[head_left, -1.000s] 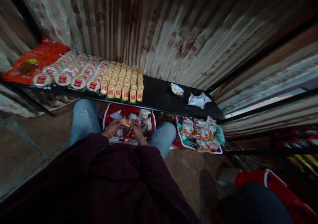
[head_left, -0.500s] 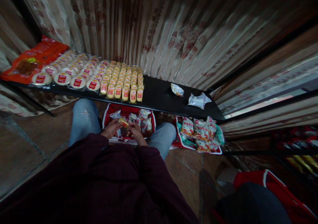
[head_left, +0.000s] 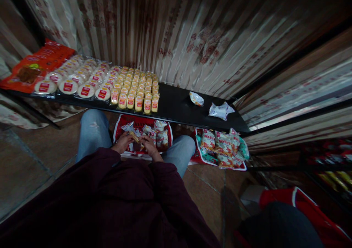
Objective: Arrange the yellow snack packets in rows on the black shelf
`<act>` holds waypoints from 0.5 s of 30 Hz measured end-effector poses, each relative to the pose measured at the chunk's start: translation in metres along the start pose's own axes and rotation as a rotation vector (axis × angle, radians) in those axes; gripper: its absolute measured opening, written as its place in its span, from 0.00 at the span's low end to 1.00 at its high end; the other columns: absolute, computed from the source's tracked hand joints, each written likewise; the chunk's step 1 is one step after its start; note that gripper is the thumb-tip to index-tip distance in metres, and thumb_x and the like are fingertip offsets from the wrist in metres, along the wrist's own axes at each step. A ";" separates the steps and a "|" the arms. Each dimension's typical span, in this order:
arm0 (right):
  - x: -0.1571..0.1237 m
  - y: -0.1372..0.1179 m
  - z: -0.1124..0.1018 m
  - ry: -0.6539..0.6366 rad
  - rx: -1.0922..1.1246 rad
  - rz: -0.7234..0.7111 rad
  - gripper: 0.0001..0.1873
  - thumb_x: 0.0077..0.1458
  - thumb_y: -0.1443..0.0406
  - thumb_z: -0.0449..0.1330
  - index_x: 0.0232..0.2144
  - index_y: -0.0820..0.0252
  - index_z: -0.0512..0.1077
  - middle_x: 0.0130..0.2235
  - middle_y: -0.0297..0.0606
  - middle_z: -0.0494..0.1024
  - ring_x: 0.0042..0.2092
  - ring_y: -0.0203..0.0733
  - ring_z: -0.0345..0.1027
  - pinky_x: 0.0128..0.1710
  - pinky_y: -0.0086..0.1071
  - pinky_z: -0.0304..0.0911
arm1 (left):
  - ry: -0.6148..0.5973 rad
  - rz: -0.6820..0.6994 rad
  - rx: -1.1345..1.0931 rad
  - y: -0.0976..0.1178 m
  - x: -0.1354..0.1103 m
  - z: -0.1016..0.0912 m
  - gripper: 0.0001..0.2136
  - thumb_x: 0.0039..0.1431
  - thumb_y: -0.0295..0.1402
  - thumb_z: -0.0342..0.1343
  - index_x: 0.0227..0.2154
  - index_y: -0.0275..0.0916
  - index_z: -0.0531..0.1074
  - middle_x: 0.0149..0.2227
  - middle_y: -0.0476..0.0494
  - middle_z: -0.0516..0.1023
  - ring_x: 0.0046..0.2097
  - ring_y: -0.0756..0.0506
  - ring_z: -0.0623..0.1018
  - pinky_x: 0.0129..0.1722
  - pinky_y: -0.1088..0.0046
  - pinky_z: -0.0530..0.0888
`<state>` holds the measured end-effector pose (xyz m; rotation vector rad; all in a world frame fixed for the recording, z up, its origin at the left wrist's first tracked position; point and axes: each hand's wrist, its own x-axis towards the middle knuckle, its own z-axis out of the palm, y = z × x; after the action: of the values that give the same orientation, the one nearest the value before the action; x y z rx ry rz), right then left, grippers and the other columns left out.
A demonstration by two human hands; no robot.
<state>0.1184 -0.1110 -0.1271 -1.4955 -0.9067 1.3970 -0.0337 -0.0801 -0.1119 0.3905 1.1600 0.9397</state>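
Both my hands reach into a red basket (head_left: 120,125) that sits on the floor between my knees. My left hand (head_left: 123,143) and my right hand (head_left: 147,144) are closed on the two ends of a small yellow snack packet (head_left: 134,136), held just above the basket. More wrapped packets (head_left: 161,135) lie in the basket. A black shelf (head_left: 176,107) stands right behind the basket. On it lie rows of small yellow packets (head_left: 137,90) and round wrapped cakes (head_left: 79,79).
Orange packs (head_left: 33,66) lie at the shelf's left end. Two loose wrappers (head_left: 220,111) lie at its right end. A second basket of snack bags (head_left: 221,147) sits on the floor to the right. A red crate (head_left: 302,207) is at lower right. Curtains hang behind.
The packet between my hands has tilted and dropped slightly toward the basket, and my hands have closed in a little. Nothing else has moved.
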 end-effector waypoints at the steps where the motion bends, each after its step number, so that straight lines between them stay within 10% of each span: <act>1: 0.000 0.000 0.001 0.017 0.014 0.005 0.07 0.40 0.62 0.61 0.26 0.57 0.74 0.26 0.27 0.74 0.31 0.34 0.66 0.37 0.28 0.62 | -0.003 -0.002 -0.008 0.000 0.000 0.000 0.15 0.46 0.20 0.58 0.38 0.38 0.68 0.31 0.49 0.76 0.31 0.52 0.77 0.37 0.74 0.73; 15: -0.006 -0.014 0.006 0.007 0.134 0.077 0.17 0.33 0.67 0.68 0.32 0.57 0.75 0.31 0.29 0.76 0.35 0.36 0.69 0.40 0.30 0.65 | -0.065 -0.051 -0.066 0.003 -0.001 0.001 0.11 0.48 0.19 0.55 0.35 0.36 0.70 0.30 0.48 0.77 0.31 0.51 0.78 0.35 0.76 0.73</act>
<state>0.1123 -0.1111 -0.1120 -1.4461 -0.7433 1.4770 -0.0344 -0.0795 -0.1089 0.3344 1.0724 0.9124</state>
